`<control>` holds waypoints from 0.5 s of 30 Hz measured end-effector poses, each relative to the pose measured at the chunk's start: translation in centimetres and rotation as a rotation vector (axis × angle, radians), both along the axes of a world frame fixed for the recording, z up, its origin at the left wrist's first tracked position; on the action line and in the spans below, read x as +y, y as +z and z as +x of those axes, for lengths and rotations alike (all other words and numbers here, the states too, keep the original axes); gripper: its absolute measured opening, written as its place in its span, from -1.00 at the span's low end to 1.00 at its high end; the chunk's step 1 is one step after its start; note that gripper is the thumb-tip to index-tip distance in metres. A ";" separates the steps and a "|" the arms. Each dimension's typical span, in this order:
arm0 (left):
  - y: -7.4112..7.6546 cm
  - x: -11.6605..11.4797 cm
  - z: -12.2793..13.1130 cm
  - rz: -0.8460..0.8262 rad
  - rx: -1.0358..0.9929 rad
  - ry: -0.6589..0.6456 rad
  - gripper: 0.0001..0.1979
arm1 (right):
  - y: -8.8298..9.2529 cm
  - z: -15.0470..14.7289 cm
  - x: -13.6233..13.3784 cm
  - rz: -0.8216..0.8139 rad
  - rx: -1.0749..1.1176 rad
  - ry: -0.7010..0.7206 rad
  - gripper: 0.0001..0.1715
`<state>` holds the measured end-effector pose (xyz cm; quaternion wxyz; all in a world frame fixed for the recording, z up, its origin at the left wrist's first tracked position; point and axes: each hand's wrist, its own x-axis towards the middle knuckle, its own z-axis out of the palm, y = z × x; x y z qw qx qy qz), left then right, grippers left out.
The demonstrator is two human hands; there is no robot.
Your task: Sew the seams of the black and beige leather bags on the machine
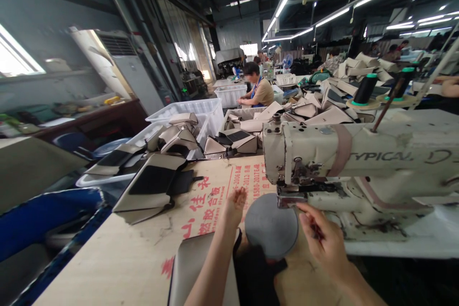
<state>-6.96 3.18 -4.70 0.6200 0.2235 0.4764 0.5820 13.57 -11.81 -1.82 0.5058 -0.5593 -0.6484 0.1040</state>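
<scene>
My left hand (234, 206) reaches forward beside a grey round piece (271, 225) that lies under the head of a cream sewing machine (358, 162). Its fingers are held together and rest at the piece's left edge. My right hand (322, 241) sits at the piece's right edge, just below the presser foot (287, 198), with fingers curled on the material. A beige and black fabric part (201, 267) lies under my left forearm on the table.
Stacks of beige and black sewn pieces (154, 186) lie to the left and in white bins (201, 110) behind. Thread cones (365, 90) stand on the machine. A person sits working at a far table (258, 91). A cardboard sheet (204, 201) covers the tabletop.
</scene>
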 end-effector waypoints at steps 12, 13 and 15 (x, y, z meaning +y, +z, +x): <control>-1.2 -6.9 -8.6 0.419 1.368 -0.228 -0.73 | -10.4 10.5 -6.4 -0.372 0.087 -0.392 -0.51; -1.6 -7.1 -8.5 0.435 1.410 -0.281 -0.73 | -9.1 10.9 -4.8 -0.278 0.032 -0.422 -0.51; -2.0 -7.3 -7.9 0.445 1.453 -0.368 -0.75 | -6.3 11.6 -1.4 -0.153 -0.134 -0.537 -0.50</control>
